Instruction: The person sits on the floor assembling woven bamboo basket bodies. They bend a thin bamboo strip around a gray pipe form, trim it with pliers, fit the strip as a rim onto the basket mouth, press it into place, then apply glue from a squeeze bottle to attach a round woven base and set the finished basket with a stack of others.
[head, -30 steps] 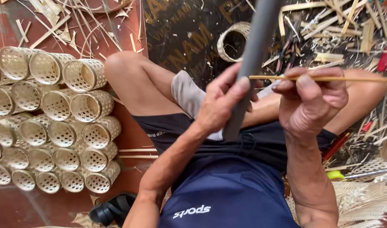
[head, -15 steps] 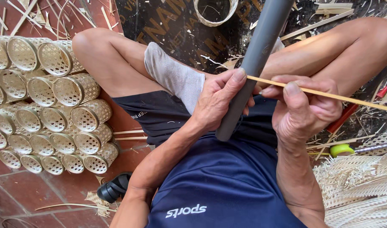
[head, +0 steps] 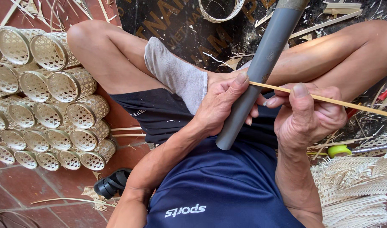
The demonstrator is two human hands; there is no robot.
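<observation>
— How far along does the work look?

— Judging by what lies around, a good deal is done: a stack of small woven baskets [head: 54,114] fills the left of the frame, and sheets of woven mesh [head: 358,190] lie at the lower right. A bare hoop [head: 221,10] sits at the top centre and loose strips litter the floor at the top, so there seems to be more to make. The piece in hand is only a single strip, not yet woven into anything.

— Where is that strip?

— The thin bamboo strip [head: 349,104] runs from the centre out to the right edge, its near end touching the grey pipe [head: 257,76], which slants from the top right down to the person's lap.

— And the hands?

— The left hand [head: 223,107] wraps the pipe from the left, fingers curled close together, thumb pressed along it near the strip's end. The right hand [head: 309,116] pinches the strip between thumb and forefinger, the other fingers folded under.
</observation>
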